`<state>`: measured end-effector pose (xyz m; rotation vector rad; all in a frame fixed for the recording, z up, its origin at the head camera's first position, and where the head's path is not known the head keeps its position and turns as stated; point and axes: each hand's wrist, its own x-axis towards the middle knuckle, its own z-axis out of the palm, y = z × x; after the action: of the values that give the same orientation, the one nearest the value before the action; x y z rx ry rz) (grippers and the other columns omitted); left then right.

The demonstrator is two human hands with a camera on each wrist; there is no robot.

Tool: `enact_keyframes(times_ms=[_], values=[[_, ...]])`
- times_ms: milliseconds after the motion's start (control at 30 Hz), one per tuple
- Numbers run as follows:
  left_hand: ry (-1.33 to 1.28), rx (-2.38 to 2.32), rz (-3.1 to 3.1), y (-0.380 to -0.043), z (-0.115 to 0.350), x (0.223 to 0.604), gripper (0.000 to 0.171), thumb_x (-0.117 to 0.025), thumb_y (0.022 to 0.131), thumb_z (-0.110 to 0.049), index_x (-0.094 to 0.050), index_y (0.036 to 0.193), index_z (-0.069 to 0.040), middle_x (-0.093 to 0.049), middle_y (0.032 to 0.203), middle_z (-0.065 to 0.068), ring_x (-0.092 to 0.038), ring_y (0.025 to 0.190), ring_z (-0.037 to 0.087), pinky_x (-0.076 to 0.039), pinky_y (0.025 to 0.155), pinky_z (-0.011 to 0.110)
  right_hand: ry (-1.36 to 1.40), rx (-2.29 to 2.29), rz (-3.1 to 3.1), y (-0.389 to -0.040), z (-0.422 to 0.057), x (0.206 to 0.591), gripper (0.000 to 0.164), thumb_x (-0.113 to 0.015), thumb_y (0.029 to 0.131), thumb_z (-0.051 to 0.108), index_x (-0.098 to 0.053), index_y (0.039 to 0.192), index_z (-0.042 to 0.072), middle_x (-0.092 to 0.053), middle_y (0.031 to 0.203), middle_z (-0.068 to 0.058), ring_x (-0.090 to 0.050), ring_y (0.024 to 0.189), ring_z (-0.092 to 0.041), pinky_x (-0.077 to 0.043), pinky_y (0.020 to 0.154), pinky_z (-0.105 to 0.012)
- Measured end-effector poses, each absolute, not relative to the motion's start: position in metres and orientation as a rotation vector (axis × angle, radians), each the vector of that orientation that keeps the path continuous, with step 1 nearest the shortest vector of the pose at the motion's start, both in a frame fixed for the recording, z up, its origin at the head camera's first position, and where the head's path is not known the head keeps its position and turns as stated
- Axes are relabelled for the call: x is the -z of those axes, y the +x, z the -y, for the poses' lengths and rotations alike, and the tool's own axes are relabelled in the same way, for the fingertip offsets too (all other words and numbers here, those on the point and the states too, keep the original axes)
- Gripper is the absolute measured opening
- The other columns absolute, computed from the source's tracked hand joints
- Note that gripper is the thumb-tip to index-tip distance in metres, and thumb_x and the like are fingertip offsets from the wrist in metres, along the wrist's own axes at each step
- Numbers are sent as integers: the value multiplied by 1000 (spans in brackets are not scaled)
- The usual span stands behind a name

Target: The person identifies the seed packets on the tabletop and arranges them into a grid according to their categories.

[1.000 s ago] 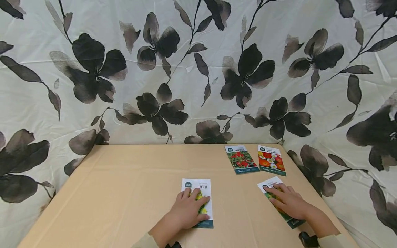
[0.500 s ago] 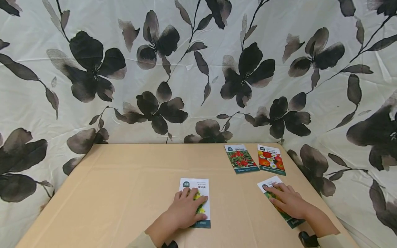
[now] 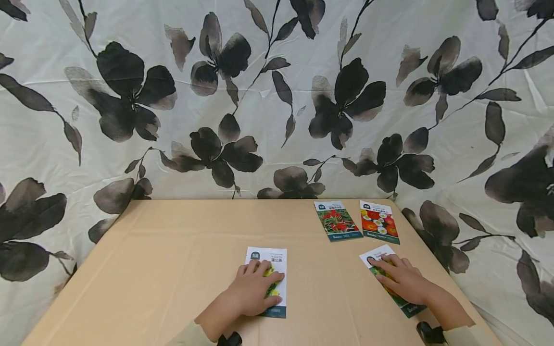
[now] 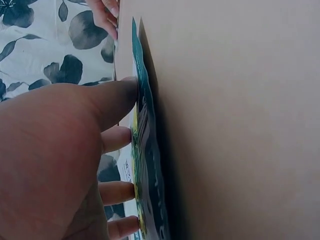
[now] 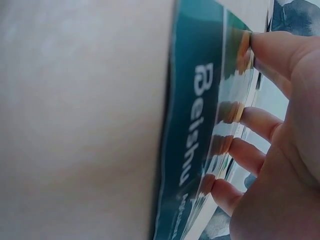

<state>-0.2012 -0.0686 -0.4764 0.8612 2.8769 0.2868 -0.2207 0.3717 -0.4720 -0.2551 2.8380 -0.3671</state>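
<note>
In the head view my left hand (image 3: 250, 290) lies over a white seed packet (image 3: 277, 260) with yellow flowers, fingers spread and mostly straight. The left wrist view shows thumb and fingertips touching the front of that packet (image 4: 145, 115), which is flat on the table. At the right, my right hand (image 3: 406, 280) rests on another seed packet (image 3: 410, 308), set at a slant. Its fingertips press the glossy face, and the teal bottom band (image 5: 192, 115) reads "Beishu". The hand covers most of this packet's picture.
Two more seed packets lie near the table's back right corner, one with red spiky flowers (image 3: 337, 222) and one with orange, red and white flowers (image 3: 379, 223). A pale floral cloth (image 3: 277, 110) hangs behind the tan table (image 3: 173, 259).
My left hand has slid the yellow-flower packet a little to the left across the table. The right hand and its packet have stayed in place.
</note>
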Motion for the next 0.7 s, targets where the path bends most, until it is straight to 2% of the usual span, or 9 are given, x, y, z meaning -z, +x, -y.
enact_keyframes(times_ms=[367,700], values=[[853,-306,-2919,-203,78,483,52,-64,94,-58,-60,139,-33,-51,143,9,-44,127,38,-38,97,61,-245,360,-2840,-221,-370,471,60,-61,98,52,-51,151,27,-39,152,-23,-42,125,-41,-44,90,-63],[813,-348,-2905,-199,85,474,52,-69,92,-56,-62,136,-30,-51,140,9,-44,126,37,-37,98,63,-231,363,-2834,-222,-372,473,60,-61,98,53,-51,151,27,-40,151,-23,-42,124,-40,-44,90,-62]])
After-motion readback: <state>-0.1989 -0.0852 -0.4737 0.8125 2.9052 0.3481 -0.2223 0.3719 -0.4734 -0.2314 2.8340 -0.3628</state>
